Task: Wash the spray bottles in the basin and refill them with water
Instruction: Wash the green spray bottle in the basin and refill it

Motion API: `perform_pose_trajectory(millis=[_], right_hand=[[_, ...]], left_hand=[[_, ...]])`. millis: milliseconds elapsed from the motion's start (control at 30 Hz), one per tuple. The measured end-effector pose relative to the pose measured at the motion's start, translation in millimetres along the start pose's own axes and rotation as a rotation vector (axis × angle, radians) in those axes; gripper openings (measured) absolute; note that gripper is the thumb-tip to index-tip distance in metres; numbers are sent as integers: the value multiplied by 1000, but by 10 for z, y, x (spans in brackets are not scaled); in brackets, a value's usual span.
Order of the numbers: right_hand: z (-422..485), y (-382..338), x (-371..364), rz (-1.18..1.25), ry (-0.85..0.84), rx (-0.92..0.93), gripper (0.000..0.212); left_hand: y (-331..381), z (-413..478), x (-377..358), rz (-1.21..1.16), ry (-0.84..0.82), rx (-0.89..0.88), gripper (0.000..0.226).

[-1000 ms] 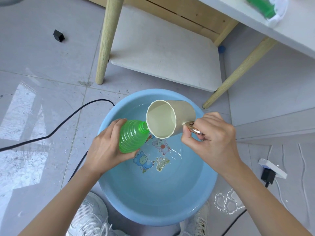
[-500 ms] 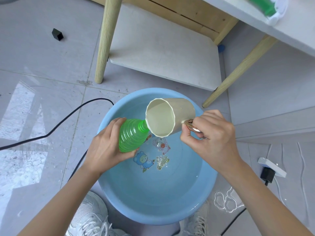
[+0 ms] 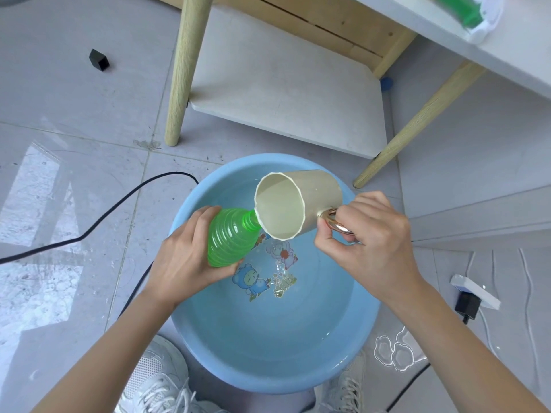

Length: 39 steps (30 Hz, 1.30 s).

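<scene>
My left hand (image 3: 185,260) grips a ribbed green bottle (image 3: 231,238) without its spray head, tilted over the blue basin (image 3: 268,365). My right hand (image 3: 372,242) holds a beige mug (image 3: 298,204) by its copper-coloured handle. The mug is tipped steeply toward the bottle, its rim touching the bottle's open neck. The basin holds shallow water, with cartoon pictures showing on its bottom. A second green bottle (image 3: 456,8) with white parts lies on the tabletop at the upper right.
A wooden-legged table (image 3: 179,70) with a white lower shelf (image 3: 283,79) stands just behind the basin. A black cable (image 3: 98,225) crosses the tiled floor at left. A white power strip with a black plug (image 3: 471,296) and puddles lie at right. My white shoes (image 3: 155,380) flank the basin.
The mug has tipped a little further over the bottle's neck. Both hands and the bottle have stayed almost still.
</scene>
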State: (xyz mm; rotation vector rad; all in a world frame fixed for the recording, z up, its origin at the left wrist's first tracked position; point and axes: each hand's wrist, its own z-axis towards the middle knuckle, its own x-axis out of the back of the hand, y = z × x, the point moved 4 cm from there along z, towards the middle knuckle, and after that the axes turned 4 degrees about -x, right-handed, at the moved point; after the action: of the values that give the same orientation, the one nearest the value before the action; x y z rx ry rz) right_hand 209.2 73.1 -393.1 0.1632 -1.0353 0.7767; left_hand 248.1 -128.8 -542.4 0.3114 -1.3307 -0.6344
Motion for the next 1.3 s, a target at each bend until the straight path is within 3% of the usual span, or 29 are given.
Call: perform_pose_trajectory(millis=[1300], right_hand=[[18, -45, -5, -100, -7, 48, 35]], left_hand=[[-5, -3, -9, -11, -11, 9, 87]])
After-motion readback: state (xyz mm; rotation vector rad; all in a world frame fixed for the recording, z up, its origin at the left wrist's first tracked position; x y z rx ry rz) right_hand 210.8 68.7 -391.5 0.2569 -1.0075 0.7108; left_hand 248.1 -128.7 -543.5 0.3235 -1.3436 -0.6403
